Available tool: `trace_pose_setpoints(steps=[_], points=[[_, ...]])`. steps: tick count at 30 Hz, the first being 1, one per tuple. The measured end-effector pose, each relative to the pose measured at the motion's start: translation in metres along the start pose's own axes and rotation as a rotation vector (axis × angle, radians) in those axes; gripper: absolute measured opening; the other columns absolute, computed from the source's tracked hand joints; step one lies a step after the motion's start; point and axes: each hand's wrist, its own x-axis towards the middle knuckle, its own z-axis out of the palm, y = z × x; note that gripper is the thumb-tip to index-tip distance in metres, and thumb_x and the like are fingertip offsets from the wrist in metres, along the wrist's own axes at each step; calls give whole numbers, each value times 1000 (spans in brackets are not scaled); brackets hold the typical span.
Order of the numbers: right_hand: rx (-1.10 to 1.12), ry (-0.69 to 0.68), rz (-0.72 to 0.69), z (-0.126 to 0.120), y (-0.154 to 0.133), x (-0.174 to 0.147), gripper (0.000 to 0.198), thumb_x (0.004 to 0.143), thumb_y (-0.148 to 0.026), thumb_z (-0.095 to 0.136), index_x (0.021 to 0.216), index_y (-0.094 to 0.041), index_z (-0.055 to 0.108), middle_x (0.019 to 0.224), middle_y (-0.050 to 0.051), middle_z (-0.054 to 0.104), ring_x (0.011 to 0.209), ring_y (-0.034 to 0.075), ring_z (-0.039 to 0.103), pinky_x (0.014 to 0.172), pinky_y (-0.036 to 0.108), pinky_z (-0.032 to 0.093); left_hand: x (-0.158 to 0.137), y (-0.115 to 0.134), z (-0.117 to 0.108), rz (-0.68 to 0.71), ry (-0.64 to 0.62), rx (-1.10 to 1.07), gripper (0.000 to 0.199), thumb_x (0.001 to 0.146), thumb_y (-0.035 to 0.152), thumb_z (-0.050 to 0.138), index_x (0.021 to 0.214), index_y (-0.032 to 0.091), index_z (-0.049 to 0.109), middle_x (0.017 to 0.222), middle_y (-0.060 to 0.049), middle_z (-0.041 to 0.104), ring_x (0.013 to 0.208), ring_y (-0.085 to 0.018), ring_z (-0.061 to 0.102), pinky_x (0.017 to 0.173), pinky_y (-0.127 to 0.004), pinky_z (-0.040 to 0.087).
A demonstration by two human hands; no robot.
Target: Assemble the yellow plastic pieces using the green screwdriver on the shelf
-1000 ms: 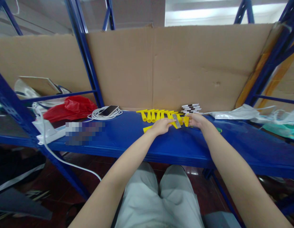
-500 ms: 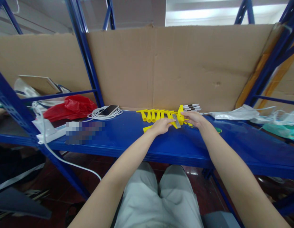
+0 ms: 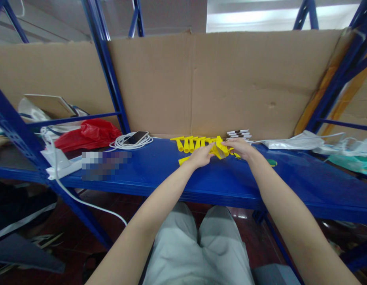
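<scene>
Between my hands is a yellow plastic scraper [image 3: 216,152] with a grey metal blade. My left hand [image 3: 201,156] grips its lower left part, with the fingers closed. My right hand [image 3: 240,148] pinches a yellow plastic cover [image 3: 222,147] that lies over the blade; whether it is seated I cannot tell. Just left and behind stand several yellow T-shaped scraper handles [image 3: 192,145] in a row. A yellow tube-shaped piece [image 3: 184,160] lies by my left wrist. Small yellow pieces [image 3: 237,155] lie under my right hand, partly hidden.
White packets with dark bands [image 3: 239,133] are stacked behind my right hand. On the blue shelf [image 3: 159,174] lie a phone [image 3: 137,137] on a coiled white cable [image 3: 121,142], a green object [image 3: 272,162] and a white bag [image 3: 293,141]. A cardboard sheet [image 3: 231,79] stands behind.
The yellow cover in my right hand has tilted and come down leftward onto the blade of the scraper in my left hand. Much of the blade is now covered.
</scene>
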Motion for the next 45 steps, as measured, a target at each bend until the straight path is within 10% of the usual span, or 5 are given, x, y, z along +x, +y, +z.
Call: trace_pose_setpoints(steps=[24, 34, 41, 45], points=[[-302, 144, -107, 19, 1, -2, 25, 62, -25, 77, 51, -18, 56, 49, -3, 52, 49, 9, 44, 49, 21, 34, 0, 1, -1, -49, -16, 31, 64, 94, 29, 48, 151, 17, 23, 129, -16, 61, 117, -26, 59, 95, -35, 44], [-290, 240, -168, 22, 10, 5, 27, 59, -19, 76, 71, -20, 52, 75, -2, 58, 70, 12, 54, 66, 23, 44, 2, -3, 3, -39, -8, 28, 65, 93, 28, 49, 152, 17, 21, 128, -16, 62, 115, -25, 59, 94, -35, 45], [-332, 452, -189, -19, 21, 26, 7, 73, -18, 60, 80, -17, 59, 87, 6, 65, 85, 18, 61, 81, 32, 47, -4, 4, -6, 31, -17, 38, 55, 93, 23, 49, 147, 25, 37, 129, -10, 63, 116, -23, 59, 97, -35, 45], [-671, 577, -34, -58, 38, 25, 30, 68, -8, 60, 95, -18, 68, 106, 14, 64, 107, 31, 57, 92, 49, 43, -4, 5, -7, 82, -43, 30, 43, 93, 19, 48, 136, 24, 53, 129, -7, 62, 118, -21, 58, 99, -32, 44]])
